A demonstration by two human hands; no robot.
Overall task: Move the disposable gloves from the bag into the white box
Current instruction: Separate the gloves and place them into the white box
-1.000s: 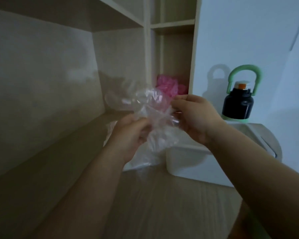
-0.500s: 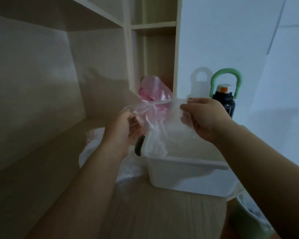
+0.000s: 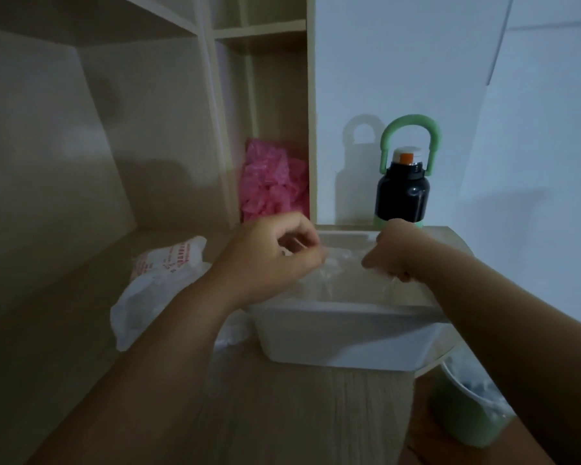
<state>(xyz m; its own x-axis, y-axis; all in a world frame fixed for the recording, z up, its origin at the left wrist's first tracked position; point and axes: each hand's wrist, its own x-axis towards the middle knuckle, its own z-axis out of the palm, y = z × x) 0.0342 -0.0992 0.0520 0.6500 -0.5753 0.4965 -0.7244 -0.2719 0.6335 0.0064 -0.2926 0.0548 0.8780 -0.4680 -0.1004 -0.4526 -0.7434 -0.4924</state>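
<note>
Just one glove [image 3: 344, 265], one white box [image 3: 342, 308].

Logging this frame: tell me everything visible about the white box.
The white box is a rectangular, open-topped tub, plastic-looking, with a flat rim. It stands upright on the wooden desk near its right edge. The left hand and right hand hold a clear glove over its opening. The bag lies at its left.

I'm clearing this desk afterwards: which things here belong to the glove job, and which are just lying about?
Part of the job:
clear glove, pinched by left hand and right hand over the white box
printed bag

Lying about:
pink bundle
black bottle
green bin
</note>
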